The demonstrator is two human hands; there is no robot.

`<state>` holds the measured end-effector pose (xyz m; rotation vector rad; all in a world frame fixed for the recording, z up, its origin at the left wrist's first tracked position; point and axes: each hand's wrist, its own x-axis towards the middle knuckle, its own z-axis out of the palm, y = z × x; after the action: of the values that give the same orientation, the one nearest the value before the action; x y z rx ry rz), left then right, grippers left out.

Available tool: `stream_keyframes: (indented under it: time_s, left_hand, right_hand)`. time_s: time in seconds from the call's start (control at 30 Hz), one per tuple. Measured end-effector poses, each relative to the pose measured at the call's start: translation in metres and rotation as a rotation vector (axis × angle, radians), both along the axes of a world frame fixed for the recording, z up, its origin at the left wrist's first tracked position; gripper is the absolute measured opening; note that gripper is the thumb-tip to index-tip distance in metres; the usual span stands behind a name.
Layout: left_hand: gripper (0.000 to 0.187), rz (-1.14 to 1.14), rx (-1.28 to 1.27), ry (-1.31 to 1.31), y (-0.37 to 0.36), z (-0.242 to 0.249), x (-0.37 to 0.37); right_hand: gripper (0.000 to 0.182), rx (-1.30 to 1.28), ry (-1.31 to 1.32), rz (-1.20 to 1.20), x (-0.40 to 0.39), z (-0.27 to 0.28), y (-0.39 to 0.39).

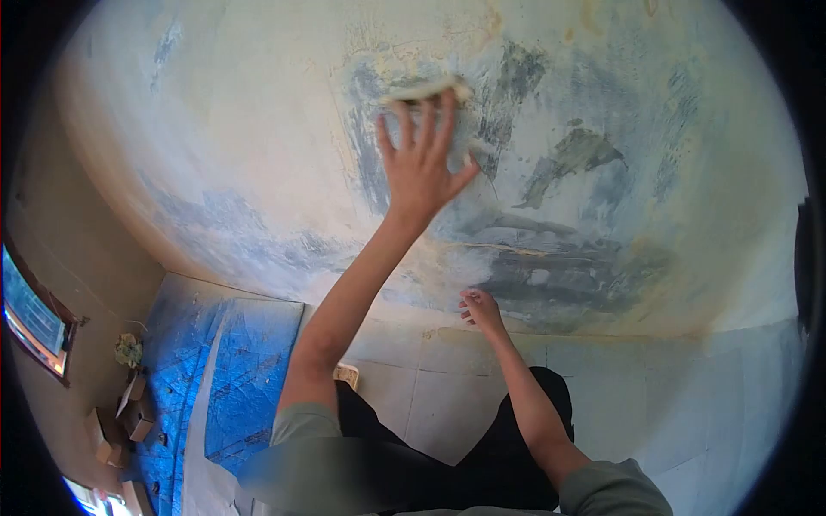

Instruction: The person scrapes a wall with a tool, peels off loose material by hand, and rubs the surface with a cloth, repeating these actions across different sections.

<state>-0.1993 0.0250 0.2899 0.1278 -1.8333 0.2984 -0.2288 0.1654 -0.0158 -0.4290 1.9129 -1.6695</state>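
Observation:
My left hand (417, 163) reaches up to the wall (284, 112), fingers spread and pressed over a pale, flat pad (428, 89) like sandpaper. The pad is blurred, and only its upper edge shows past the fingertips. Grey scraped patches and whitish filler surround this hand on the wall. Lower down, my right hand (482, 310) hangs in front of the wall's bottom part, below a dark grey patch (551, 275). Its fingers are loosely bent and a little apart, with nothing visible in them.
A blue plastic sheet (249, 370) covers something low at the left. Cardboard boxes (107, 437) stand beyond it, under a window (34, 314). Pale floor tiles (611, 404) run along the wall's foot. A small tan item (348, 375) lies near my left elbow.

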Motion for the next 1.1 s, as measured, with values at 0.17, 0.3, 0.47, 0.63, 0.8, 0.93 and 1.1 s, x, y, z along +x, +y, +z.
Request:
stream_keyframes:
  time_s: [0.17,0.3,0.47,0.63,0.8,0.93,1.1]
  left_hand:
    - [0.077,0.083,-0.070,0.065,-0.028,0.028,0.007]
    - [0.074,-0.082,0.068,0.088,0.008,0.015,-0.004]
    - [0.075,0.013,-0.089,0.070,-0.029,0.026,-0.006]
    - [0.075,-0.179,-0.079,-0.014,0.001,0.010,-0.001]
    - [0.083,0.078,-0.057,0.141,-0.067,0.037,0.010]
    - [0.074,-0.254,-0.172,-0.148,0.006,0.009,0.017]
    - [0.087,-0.035,-0.057,0.067,-0.027,0.021,0.007]
  right_hand:
    - [0.026,0.044,0.008,-0.013,-0.002,-0.009,-0.003]
    - [0.025,0.023,0.021,-0.026,0.001,-0.005,-0.004]
    - [0.026,0.033,0.055,-0.019,0.000,0.000,0.002]
    - [0.025,0.004,0.056,-0.041,-0.003,0.001,0.005]
    - [0.026,0.105,0.081,-0.001,-0.002,-0.005,0.004]
    - [0.025,0.033,0.062,0.016,-0.002,-0.005,-0.002]
    - [0.026,0.096,0.106,0.016,-0.001,-0.009,-0.003]
